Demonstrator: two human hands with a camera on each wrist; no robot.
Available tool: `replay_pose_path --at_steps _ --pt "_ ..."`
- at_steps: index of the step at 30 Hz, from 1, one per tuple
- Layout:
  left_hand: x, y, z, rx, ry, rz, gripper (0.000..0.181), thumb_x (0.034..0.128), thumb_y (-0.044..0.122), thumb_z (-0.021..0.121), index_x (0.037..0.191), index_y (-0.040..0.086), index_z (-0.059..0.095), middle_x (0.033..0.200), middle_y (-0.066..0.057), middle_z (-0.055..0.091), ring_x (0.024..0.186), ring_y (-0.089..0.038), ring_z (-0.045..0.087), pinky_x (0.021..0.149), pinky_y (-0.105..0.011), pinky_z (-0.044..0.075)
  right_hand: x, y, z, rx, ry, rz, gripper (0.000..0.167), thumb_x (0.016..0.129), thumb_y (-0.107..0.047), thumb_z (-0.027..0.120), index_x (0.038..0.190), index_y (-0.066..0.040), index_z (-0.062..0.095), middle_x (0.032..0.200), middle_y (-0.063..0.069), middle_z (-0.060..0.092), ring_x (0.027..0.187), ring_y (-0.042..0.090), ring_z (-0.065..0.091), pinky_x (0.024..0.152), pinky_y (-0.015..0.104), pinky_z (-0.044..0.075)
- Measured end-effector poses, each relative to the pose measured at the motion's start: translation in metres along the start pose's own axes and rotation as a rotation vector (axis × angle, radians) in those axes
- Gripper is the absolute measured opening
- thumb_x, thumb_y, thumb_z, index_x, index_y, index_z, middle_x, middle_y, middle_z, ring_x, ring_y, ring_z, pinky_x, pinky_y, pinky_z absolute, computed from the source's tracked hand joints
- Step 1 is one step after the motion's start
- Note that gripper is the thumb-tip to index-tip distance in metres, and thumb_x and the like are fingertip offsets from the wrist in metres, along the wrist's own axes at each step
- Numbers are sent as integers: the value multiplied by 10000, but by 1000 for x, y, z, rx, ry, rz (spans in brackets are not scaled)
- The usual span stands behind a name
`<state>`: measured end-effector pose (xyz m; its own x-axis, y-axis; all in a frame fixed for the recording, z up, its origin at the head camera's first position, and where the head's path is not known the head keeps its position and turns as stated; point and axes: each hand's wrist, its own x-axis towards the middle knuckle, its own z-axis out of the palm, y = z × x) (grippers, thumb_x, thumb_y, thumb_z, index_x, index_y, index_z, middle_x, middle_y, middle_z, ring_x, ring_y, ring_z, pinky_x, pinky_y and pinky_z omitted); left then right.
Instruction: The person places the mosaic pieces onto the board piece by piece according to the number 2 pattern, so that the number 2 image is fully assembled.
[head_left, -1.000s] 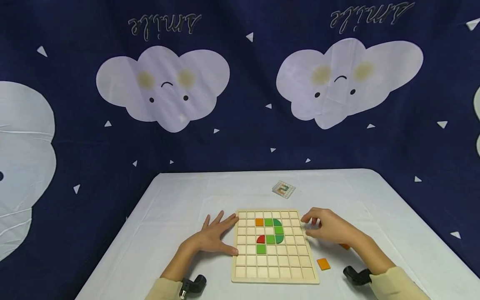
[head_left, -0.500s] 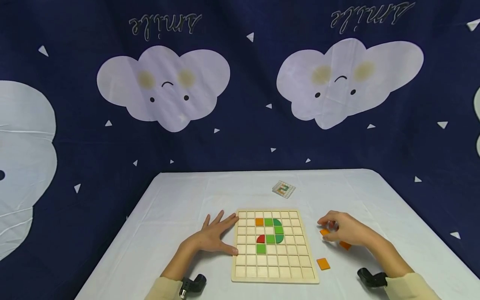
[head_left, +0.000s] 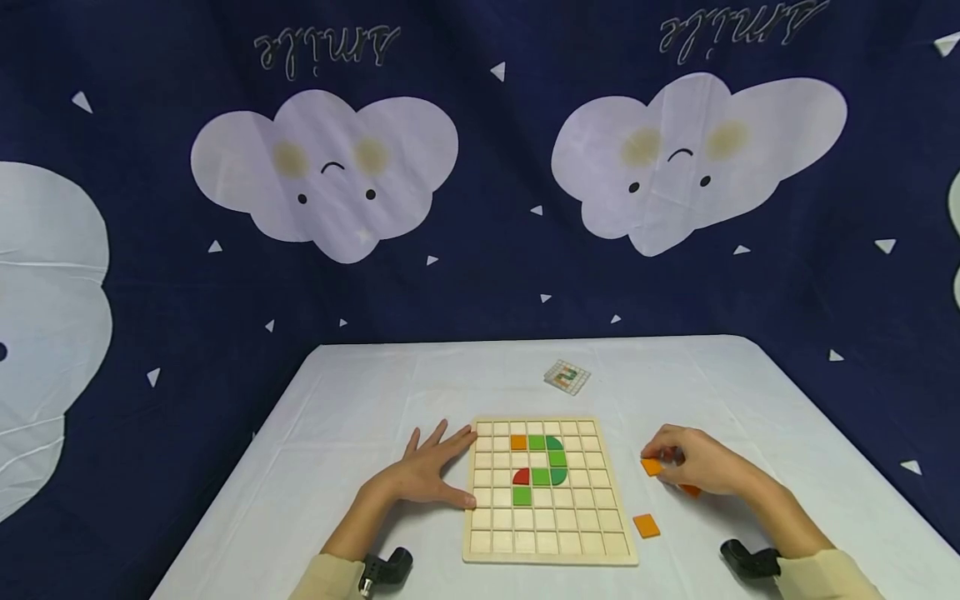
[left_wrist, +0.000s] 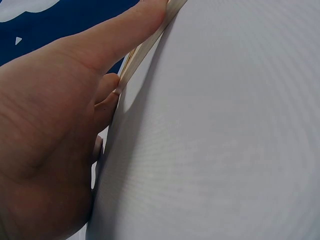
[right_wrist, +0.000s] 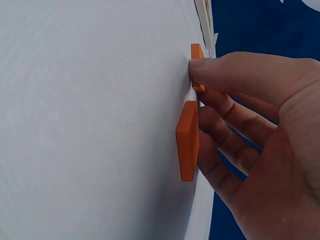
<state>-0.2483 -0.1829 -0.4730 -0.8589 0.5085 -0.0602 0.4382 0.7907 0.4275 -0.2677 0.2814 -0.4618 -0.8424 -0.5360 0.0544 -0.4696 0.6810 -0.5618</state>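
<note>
My left hand (head_left: 429,477) lies with spread, straight fingers against the left edge of the wooden grid board (head_left: 577,546); its thumb touches that edge in the left wrist view. On the board sit an orange square (head_left: 519,442), several green tiles (head_left: 522,497) and a red quarter-round tile (head_left: 521,477). To the right of the board, my right hand (head_left: 697,460) pinches an orange square tile (head_left: 651,467) between thumb and fingers, low at the table. A second orange tile (right_wrist: 188,142) lies beneath the hand, near its curled fingers, partly hidden in the head view.
Another orange tile (head_left: 647,526) lies by the board's lower right edge. Small pattern cards (head_left: 567,377) rest behind the board. White cloth covers the table (head_left: 420,375), and a dark blue cloud-print curtain (head_left: 495,275) hangs at its back.
My right hand has moved right, from the board's right edge to the loose orange tiles, and its fingers have closed on one. The left hand has stayed at the board.
</note>
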Motion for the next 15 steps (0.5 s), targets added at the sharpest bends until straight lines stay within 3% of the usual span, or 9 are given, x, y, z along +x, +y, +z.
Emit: replay_pose_path --at_steps 15 --pt "1 -1 1 -4 2 -3 1112 633 754 694 1533 255 271 1581 43 196 1449 -315 7 1085 -616 -88 0 -1 4 -8 30 76 268 750 -133 795 1011 -165 739 818 -56 572 695 103 470 552 250 396"
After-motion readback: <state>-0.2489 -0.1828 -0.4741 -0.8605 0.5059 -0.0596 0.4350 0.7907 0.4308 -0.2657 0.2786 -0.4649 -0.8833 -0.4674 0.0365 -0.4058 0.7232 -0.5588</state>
